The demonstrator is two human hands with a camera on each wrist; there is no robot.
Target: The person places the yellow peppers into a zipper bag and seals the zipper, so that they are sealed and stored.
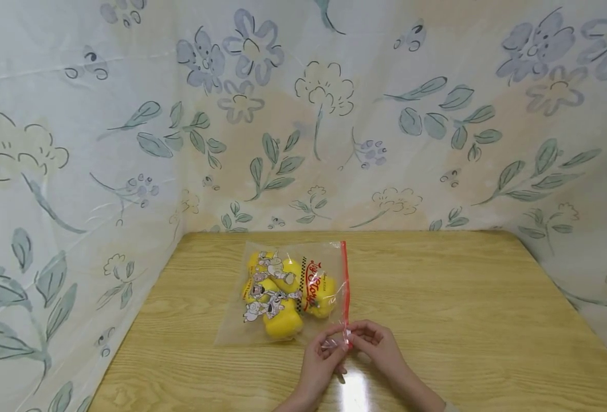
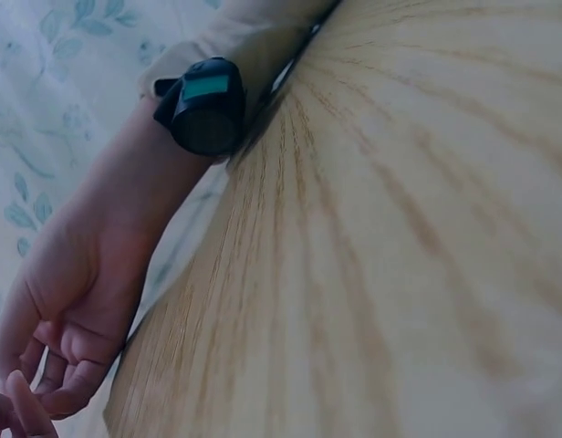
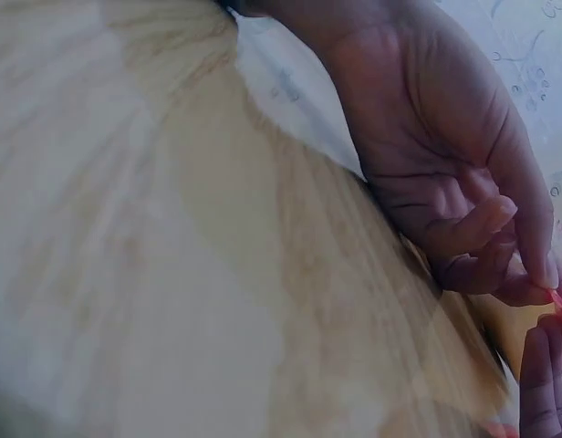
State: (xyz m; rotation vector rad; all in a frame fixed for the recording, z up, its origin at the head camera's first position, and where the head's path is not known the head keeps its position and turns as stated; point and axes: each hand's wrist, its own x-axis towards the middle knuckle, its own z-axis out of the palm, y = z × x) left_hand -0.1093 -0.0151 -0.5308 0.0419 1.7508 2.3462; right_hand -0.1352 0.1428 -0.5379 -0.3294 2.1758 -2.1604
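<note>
A clear zip bag point(image 1: 314, 252) with printed cartoon figures and red lettering lies flat on the table. Inside it are several yellow, lumpy, rounded things point(image 1: 284, 324) that look like bell peppers. A red zip strip point(image 1: 346, 274) runs along the bag's right edge. At the strip's near end, my left hand point(image 1: 322, 359) pinches the bag's corner between thumb and fingers. Close beside it, my right hand point(image 1: 382, 346) pinches the same red strip. The fingertips of both hands almost meet there. In the right wrist view, a bit of red strip point(image 3: 560, 301) shows between the fingers.
The bag and hands are on a wood-grain table point(image 1: 463, 297). A cloth with a flower print point(image 1: 334, 171) hangs behind the table and along its sides. A dark wrist camera point(image 2: 208, 109) is strapped to the forearm seen in the left wrist view.
</note>
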